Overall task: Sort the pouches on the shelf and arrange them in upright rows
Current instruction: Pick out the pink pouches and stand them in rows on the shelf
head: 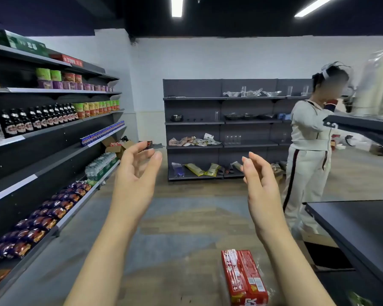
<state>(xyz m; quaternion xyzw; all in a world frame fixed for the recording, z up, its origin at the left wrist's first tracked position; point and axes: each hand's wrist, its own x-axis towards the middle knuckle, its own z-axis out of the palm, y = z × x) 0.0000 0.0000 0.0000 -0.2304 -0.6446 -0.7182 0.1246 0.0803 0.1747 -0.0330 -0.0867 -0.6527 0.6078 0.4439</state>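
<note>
Reaching: left hand (135, 173) and right hand (260, 184) raised mid-frame, both loosely open, holding nothing.
Pouches: crumpled pouches (194, 141) lie flat in a heap on the far shelf unit (208, 85), centre frame.
Relation: heap lies straight ahead beyond both hands, well apart, spread left-right; neither hand clearly nearer.
Foreground: red carton (243, 277) bottom centre.

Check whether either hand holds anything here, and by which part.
Nothing is held: the left hand and right hand are both raised with open, empty fingers.
</note>
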